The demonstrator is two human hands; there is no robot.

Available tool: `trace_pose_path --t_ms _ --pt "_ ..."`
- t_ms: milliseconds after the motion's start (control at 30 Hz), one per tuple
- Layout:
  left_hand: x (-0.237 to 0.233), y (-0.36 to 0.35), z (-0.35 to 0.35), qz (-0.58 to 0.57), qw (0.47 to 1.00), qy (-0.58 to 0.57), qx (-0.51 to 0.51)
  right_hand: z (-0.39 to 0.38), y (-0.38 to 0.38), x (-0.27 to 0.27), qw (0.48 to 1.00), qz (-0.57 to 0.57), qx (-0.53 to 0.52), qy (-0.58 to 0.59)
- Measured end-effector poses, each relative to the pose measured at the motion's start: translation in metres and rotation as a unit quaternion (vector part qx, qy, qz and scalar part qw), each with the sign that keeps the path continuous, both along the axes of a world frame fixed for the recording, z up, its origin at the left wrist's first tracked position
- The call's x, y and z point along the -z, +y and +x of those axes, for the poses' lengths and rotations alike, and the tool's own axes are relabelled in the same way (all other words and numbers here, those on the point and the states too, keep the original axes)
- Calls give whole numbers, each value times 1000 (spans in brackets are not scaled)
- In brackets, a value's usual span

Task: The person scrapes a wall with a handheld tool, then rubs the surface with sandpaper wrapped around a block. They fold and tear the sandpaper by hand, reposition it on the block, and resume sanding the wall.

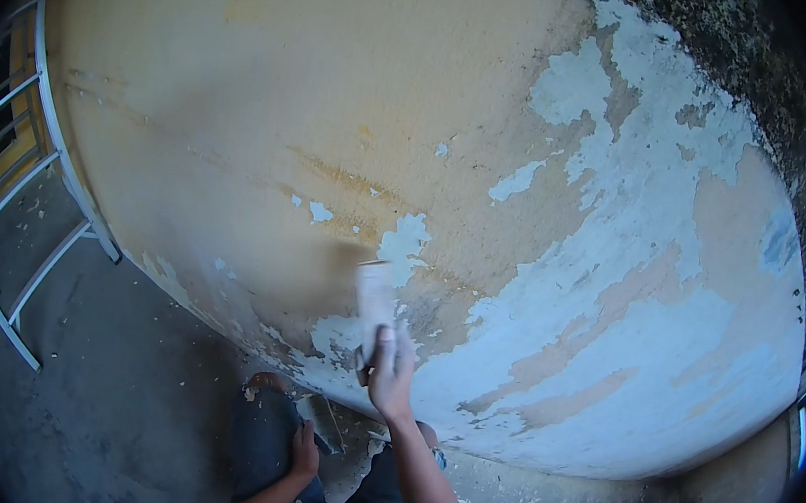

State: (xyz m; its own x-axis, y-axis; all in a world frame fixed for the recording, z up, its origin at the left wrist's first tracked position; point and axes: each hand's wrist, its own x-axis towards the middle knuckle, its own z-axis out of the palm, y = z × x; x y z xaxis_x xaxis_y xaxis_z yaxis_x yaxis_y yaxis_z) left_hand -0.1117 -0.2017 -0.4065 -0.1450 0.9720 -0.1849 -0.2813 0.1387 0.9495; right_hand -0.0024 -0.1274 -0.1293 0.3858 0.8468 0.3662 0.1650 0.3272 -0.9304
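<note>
My right hand (392, 378) is closed around a long, pale, flat-faced hand tool (377, 293), blurred by motion. Its exact kind does not show. The tool is held up against, or just in front of, the peeling wall (266, 161), near a patch of flaked paint (405, 240). On my left thigh rests my left hand (305, 452), fingers laid along the jeans, with nothing visible in it. Close by, between my legs, lies a flat greyish piece (323, 422) on the floor; what it is I cannot make out.
Yellowish paint covers the wall's left side, and large pale bare areas (605, 368) spread on the right. A white metal frame with rungs (45, 144) leans at the left. Paint flakes dot the grey floor (138, 381). Dark, rough staining (733, 50) runs along the upper right.
</note>
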Motion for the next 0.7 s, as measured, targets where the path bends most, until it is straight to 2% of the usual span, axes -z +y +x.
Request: trace_pose_path --t_ms 33,67,100,133,233,267,333,367,400,433,500,567,600,667,700 --pt "-2 -4 -4 -15 999 -32 14 -3 0 7 997 -21 -16 -70" --pt "-2 -9 -10 -17 1000 -22 11 -6 -1 7 998 -23 -19 -60" --pt "-3 -11 -12 -12 1000 10 15 -5 2 4 994 23 66 81" --pt "-5 -9 -10 -6 999 37 16 -2 6 0 963 67 146 217" --pt "-14 -6 -5 9 998 57 -6 -6 -11 -6 989 108 35 92" --pt "-7 -6 -7 -3 998 59 22 -8 -18 -4 990 103 32 94" --pt "6 -5 -13 -15 998 57 39 -6 -33 -1 980 66 -7 186" --pt "14 -6 -13 -12 993 98 59 10 -50 6 942 35 -57 330" --pt "19 -2 -12 -10 988 134 72 3 -78 -39 888 55 -27 456" --pt "12 -4 -13 -12 992 120 44 11 -102 -53 900 89 -1 426" --pt "-17 -2 -4 105 991 76 18 34 -138 -59 942 186 46 277" --pt "-10 -24 4 71 987 144 14 50 -162 -62 951 232 86 187" --pt "-34 -11 -10 -25 981 161 106 56 -166 -63 951 244 88 166" --pt "-17 -9 -12 -30 974 189 124 65 -172 -67 952 262 82 137" --pt "-12 -9 -9 1 977 195 85 68 -174 -69 953 265 79 127"
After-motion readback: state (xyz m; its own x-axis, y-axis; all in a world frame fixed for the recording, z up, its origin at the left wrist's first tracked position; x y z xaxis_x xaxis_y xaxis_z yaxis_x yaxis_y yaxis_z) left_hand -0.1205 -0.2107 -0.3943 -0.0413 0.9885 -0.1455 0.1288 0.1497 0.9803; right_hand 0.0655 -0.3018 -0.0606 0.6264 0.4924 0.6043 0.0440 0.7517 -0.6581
